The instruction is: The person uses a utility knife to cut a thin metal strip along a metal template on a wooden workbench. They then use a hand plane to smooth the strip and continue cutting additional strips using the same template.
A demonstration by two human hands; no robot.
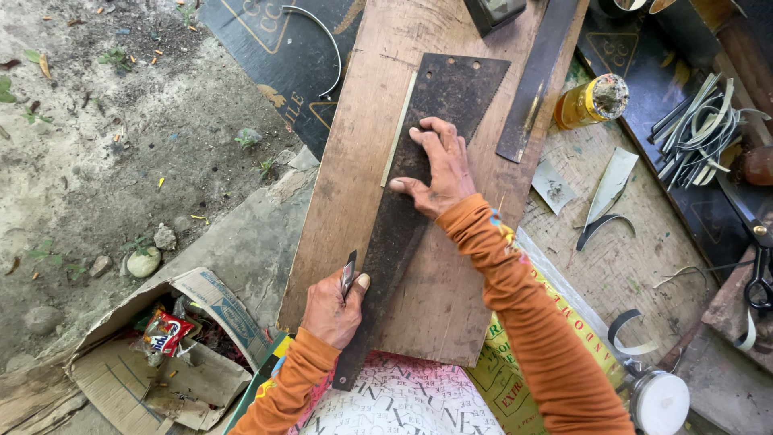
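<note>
Left-hand fingers (320,300) curled tight, clamped on a small knife (348,274), thumb laid up beside the steel, point aimed toward the top of the frame. Left hand (330,310) parked low and left of centre, knife riding against the left edge of a long rusty saw blade (459,89), apparently so the edge serves as a guide.

Right-hand fingers (427,133) spread flat and slightly apart, gripping nothing, pressing down on the saw blade near the frame's centre. Right hand (439,173) planted with the thumb out to the left, probably to pin the steel and stop it sliding.

Saw blade laid on a slant from upper centre down to lower centre, teeth on the right side, smooth back on the left. Thin pale strip (400,125) lying just beside that back edge in the upper half, touching or nearly so; hard to tell which. Both resting on a wooden board (338,185), a firm flat bed filling the middle of the frame.

Farther out: yellow bottle (592,101) and a bundle of pale strips (696,125) at upper right, scissors (758,274) at the right edge, curled offcuts (600,229) right of centre, torn cardboard box (161,354) at lower left on bare ground.
</note>
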